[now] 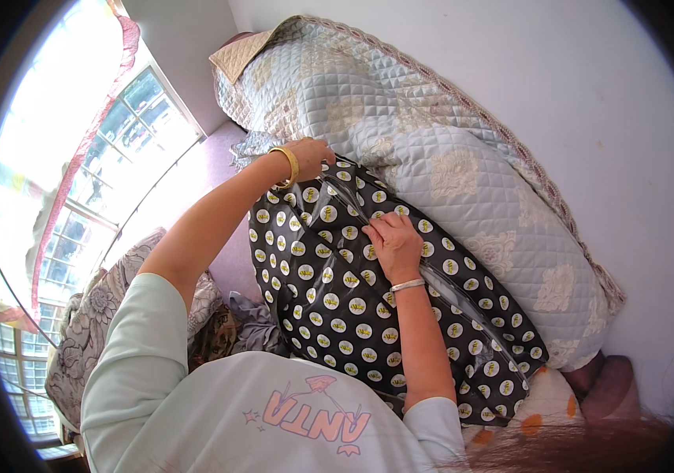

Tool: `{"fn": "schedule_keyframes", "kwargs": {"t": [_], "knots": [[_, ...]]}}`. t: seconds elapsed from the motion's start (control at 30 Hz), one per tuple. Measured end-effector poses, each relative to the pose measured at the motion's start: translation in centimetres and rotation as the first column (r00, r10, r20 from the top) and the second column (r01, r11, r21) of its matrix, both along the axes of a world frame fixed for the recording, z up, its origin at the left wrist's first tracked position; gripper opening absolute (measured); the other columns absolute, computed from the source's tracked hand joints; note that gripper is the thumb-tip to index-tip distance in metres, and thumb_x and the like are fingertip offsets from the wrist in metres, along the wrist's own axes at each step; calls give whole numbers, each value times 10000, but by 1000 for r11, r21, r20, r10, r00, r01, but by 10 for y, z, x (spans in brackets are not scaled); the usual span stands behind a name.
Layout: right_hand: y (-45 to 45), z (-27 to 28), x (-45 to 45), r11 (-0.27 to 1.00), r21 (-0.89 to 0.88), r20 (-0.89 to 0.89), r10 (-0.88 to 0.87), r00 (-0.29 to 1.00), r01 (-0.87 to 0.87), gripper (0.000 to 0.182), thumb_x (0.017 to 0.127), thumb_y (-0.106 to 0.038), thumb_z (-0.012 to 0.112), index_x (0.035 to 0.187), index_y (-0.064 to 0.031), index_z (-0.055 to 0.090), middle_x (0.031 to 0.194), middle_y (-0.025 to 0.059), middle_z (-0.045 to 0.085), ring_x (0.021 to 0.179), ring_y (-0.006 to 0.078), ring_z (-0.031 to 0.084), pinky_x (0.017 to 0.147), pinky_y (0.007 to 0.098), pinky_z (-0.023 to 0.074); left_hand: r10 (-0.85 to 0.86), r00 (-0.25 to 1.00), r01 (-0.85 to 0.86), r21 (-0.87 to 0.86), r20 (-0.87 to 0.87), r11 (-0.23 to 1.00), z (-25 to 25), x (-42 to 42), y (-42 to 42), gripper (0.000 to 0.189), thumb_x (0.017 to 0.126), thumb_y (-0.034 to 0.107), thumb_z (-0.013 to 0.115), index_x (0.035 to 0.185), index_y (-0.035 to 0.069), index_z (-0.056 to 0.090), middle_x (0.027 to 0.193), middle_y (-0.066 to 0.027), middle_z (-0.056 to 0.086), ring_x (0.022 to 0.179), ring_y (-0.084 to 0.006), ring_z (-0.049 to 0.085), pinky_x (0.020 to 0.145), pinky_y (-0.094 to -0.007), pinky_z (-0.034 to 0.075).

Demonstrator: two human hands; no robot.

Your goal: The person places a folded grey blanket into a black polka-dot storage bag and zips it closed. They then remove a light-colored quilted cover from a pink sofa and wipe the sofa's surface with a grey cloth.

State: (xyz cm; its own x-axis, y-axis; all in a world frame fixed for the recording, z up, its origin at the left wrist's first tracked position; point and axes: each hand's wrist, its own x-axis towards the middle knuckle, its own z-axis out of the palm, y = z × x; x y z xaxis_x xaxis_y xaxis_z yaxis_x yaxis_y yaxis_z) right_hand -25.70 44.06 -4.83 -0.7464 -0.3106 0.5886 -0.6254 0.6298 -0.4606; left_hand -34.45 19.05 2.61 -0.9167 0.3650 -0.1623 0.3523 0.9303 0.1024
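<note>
A large black zippered storage bag (337,301), printed with bees in white circles, lies in front of me. My left hand (311,158), below a gold bangle, grips the bag's far corner close to one end of the zipper. Farther along the same seam, the fingers of my right hand (395,242) are pinched on the zipper line; the slider itself is hidden under them. Between my hands the zipper (348,198) runs as a dark line. On the near side of my right wrist, the zipper edges part and a pale strip (452,290) shows between them.
A quilted, pale blue bedspread (408,118) covers a bulky piece of furniture against the white wall (597,118). Barred windows (148,112) and a sheer curtain (47,148) are at left. Floral fabric (106,301) and crumpled grey cloth (257,325) lie left of the bag.
</note>
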Motion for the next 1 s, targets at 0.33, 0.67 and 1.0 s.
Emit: {"fn": "schedule_keyframes", "kwargs": {"t": [0.33,0.67,1.0], "knots": [[3,4,1,1000,12,26,2,1000,-2,119,726,-195,720,802,-121,668,799,-6,592,764,222,572,651,337,490,-59,989,89,218,-139,972,-38,19,-21,189,759,146,653,944,114,669,1038,-74,629,1068,-271,544,914,-378,429],[1,13,0,999,44,89,-1,996,-3,242,709,-218,733,922,-126,665,847,20,566,834,236,558,699,366,473,66,987,5,431,-149,902,-46,13,-25,89,716,117,690,789,84,651,822,-56,596,873,-260,590,795,-380,466],[-2,20,0,986,169,214,-21,977,-16,209,724,-270,725,879,-133,698,868,16,594,893,225,557,760,374,411,-51,967,144,375,-248,916,-40,20,-24,199,729,136,688,925,103,684,921,-85,601,982,-277,560,866,-382,450]]}}
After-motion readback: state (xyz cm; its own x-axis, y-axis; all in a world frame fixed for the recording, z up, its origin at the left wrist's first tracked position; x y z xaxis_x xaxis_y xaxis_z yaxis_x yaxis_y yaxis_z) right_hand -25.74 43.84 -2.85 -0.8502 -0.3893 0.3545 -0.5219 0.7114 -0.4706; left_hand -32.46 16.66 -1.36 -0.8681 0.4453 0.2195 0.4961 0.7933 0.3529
